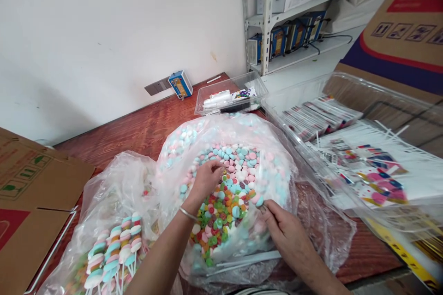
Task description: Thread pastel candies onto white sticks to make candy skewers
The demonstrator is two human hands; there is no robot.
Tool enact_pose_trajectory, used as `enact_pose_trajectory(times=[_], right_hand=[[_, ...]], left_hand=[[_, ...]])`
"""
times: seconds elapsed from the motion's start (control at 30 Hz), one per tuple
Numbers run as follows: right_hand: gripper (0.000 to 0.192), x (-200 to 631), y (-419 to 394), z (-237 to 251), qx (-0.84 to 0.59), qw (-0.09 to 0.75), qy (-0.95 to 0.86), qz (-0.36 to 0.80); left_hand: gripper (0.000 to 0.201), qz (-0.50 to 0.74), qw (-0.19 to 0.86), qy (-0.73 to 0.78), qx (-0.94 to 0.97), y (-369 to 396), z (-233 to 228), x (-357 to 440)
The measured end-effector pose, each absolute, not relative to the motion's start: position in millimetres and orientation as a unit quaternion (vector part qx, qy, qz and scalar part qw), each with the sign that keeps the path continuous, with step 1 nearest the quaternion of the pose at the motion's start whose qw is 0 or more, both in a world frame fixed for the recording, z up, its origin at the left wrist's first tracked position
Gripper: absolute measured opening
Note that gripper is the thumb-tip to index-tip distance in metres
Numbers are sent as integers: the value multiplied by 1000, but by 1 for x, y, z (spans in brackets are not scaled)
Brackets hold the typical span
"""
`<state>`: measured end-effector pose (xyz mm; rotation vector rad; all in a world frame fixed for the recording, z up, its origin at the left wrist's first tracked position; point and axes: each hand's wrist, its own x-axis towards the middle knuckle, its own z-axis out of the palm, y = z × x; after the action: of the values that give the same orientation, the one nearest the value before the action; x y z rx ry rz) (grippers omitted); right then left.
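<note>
A large clear plastic bag [277, 143] lies open in the middle of the table, full of pastel marshmallows [240, 166] with colourful gummy rings [216, 212] heaped at the near side. Over these sweets, my left hand [207, 179] has its fingers closed in a pinch; whatever is between the fingertips is too small to make out. My right hand [282, 226] grips the near end of a short candy skewer [256, 198], with blue and orange pieces showing past the fingertips. White sticks [247, 260] lie across the bag's near edge, beside my right hand.
Several loaded candy skewers [116, 249] rest on another plastic bag [128, 170] at left. Cardboard boxes [34, 212] flank the table. A clear bin [301, 161] with packets and sticks stands right; a smaller tray [204, 97] sits behind. Metal shelving [266, 23] rises at the back.
</note>
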<state>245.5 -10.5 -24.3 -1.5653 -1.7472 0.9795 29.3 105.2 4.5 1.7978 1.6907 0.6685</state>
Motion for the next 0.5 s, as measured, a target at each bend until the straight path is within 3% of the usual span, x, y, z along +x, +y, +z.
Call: enact_pose_trajectory(times=[0.2, 0.5], right_hand=[[32, 258, -12, -32, -604, 283, -635, 390], [30, 259, -13, -32, -597, 263, -648, 393]], left_hand=[[22, 231, 159, 627, 727, 158, -8, 41], [24, 164, 132, 579, 787, 179, -26, 51]])
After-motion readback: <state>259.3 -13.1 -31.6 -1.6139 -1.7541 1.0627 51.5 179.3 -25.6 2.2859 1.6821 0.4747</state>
